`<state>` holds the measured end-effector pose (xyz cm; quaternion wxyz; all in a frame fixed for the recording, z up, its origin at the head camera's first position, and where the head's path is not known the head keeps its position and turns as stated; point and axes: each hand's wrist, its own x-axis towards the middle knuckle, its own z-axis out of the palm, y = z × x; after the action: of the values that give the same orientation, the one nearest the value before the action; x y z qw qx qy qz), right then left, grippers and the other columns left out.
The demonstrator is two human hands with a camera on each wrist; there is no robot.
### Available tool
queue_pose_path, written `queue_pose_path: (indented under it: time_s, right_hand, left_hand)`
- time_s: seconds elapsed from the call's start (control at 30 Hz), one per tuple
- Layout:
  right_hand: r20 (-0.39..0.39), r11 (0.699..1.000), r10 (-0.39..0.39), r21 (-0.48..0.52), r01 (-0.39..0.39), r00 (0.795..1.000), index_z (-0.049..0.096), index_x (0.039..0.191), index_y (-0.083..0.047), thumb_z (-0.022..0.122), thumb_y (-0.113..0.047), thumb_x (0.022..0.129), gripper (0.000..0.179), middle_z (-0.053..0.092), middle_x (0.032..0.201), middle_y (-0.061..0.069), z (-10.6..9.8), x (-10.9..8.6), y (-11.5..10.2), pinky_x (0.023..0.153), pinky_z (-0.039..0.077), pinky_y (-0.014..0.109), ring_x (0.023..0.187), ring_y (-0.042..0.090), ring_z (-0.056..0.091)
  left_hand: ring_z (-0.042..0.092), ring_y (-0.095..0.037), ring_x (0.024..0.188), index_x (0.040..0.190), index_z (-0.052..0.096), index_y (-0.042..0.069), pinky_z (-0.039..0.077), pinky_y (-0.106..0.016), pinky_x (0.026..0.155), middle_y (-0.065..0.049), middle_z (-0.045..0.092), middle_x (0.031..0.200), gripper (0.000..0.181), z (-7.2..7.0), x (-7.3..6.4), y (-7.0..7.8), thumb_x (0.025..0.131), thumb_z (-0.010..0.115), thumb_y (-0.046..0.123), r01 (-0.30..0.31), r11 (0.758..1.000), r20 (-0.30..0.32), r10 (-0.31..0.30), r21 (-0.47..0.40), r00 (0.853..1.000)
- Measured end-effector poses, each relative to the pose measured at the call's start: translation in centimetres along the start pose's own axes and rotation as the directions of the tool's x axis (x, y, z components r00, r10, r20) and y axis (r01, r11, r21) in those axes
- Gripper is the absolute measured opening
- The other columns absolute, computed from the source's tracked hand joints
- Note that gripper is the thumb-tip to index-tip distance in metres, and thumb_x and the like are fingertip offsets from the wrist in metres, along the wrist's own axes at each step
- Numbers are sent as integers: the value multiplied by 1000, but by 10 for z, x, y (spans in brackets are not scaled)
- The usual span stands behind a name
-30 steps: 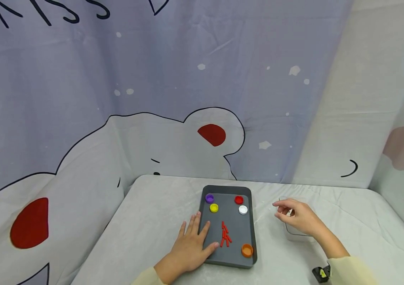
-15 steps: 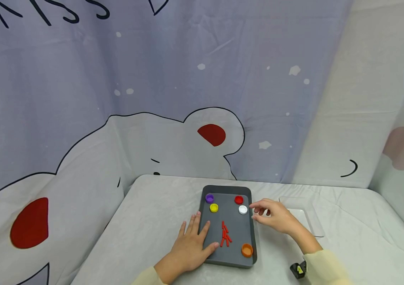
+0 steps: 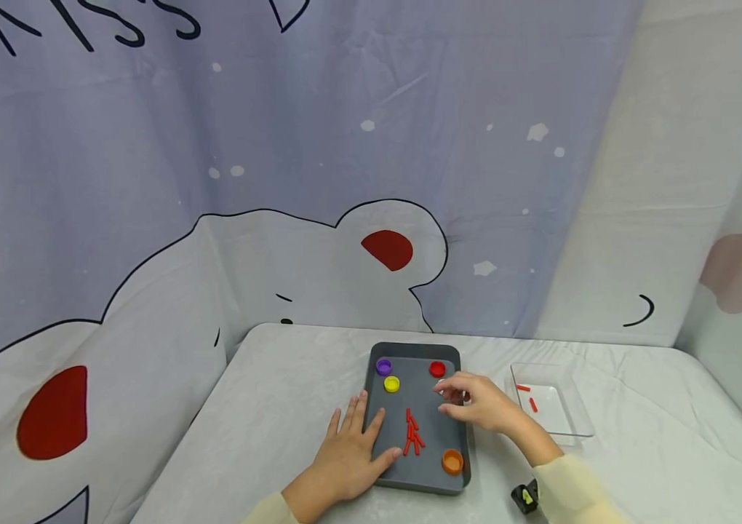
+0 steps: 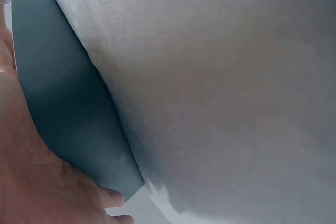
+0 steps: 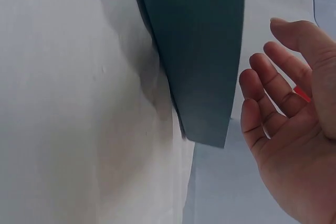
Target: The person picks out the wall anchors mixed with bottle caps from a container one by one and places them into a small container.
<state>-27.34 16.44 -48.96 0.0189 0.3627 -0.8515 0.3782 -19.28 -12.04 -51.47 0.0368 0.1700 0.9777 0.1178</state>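
My left hand (image 3: 345, 466) lies spread on the left rim of a grey tray (image 3: 436, 429), thumb reaching inside. In the left wrist view the palm rests along the tray's outer side (image 4: 68, 87). Above the tray's right part is my right hand (image 3: 482, 404), its fingers loosely bent; the right wrist view shows nothing gripped. It mostly hides the white round cap beneath. Several short red sticks (image 3: 411, 433) lie heaped mid-tray. A purple cap (image 3: 384, 367), a yellow cap (image 3: 391, 384) and a red cap (image 3: 437, 369) sit toward the far end. An orange cap (image 3: 452, 461) occupies the near right corner.
A clear plastic box (image 3: 579, 411) stands right of the tray, partly behind the right forearm, with red sticks (image 3: 532, 405) in it. White cloth (image 3: 292, 393) covers the table; a printed curtain (image 3: 266, 131) hangs behind. A black device (image 3: 525, 496) is at the right wrist.
My right hand has moved left from over the clear box to above the tray, uncovering the box and red sticks inside it. The left hand stays put.
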Motion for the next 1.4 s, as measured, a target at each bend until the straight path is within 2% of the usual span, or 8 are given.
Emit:
queue_pose_path:
  time_s: [0.17,0.4,0.57,0.83,1.03,1.4]
  right_hand:
    - [49,1000,23,-9,-23,999,72,115,-3,77,-19,91,29,67,97,4,8,4,-2,76,55,30,87,14,62]
    - [100,1000,3,-24,-1,995,72,115,-2,76,-18,92,28,69,100,6,19,10,-2,79,57,33,88,15,64]
    - [144,998,5,-55,3,990,73,112,-3,77,-16,90,26,70,97,2,25,15,-1,79,56,31,87,12,65]
    - [227,991,67,-131,-38,972,75,111,-8,80,-18,87,26,66,93,-5,33,24,-2,76,52,26,83,8,58]
    - [220,979,88,-199,-44,972,76,109,-9,84,-18,83,29,65,90,-4,38,24,-3,75,52,27,81,9,59]
    - [174,938,98,-345,-32,980,78,104,-16,87,-26,78,30,62,83,-8,46,25,-5,70,48,27,73,4,54]
  left_hand:
    - [14,-39,155,156,42,13,13,-64,119,-20,12,168,82,1,1,0,99,35,71,1,1000,10,-1,2,1000]
    - [12,-39,155,156,41,13,12,-64,119,-20,10,168,83,3,0,-1,99,34,72,-4,1000,19,5,-6,1000]
    - [13,-40,155,156,41,13,13,-64,119,-21,11,168,82,5,-1,-2,99,34,72,-9,1000,11,9,0,1000]
    - [15,-39,155,156,42,12,14,-64,119,-21,11,168,82,5,-1,-2,99,34,71,-15,1000,3,15,4,1000]
    - [14,-38,155,156,42,12,14,-64,119,-21,11,168,83,6,1,-2,99,33,72,-18,1000,-2,18,14,1000]
    - [16,-39,154,155,43,12,14,-64,119,-21,13,168,82,4,2,-4,99,36,71,-24,1000,-9,24,13,1000]
